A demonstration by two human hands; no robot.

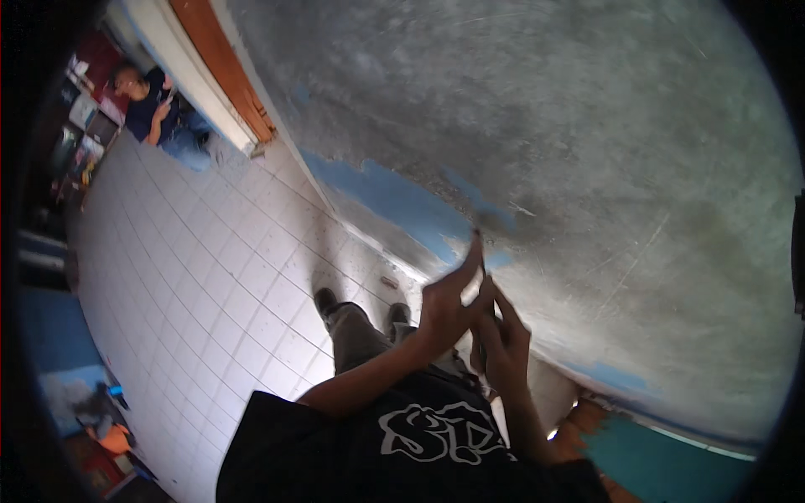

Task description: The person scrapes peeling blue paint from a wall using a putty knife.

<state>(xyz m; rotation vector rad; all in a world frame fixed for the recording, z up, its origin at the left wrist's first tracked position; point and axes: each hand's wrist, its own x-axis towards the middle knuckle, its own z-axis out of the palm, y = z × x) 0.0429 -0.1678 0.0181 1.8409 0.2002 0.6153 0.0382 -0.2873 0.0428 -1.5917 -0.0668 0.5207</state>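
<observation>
My left hand (443, 308) is raised in front of the wall, with one finger stretched towards it; whether that finger touches the wall cannot be told. Close against it, my right hand (508, 352) has bent fingers around a thin dark object (499, 324), partly hidden by the fingers. The object's kind is unclear. Beyond both hands stands a grey wall (597, 138) with scratches and uneven patches of blue paint (396, 201) along its lower part.
A small brown piece (389, 282) lies on the tiled floor (207, 270) near my shoes. Another person (157, 113) sits low by the orange-brown door frame (220, 56). Cluttered shelves (94, 129) line the far left. A teal surface (666, 456) is at lower right.
</observation>
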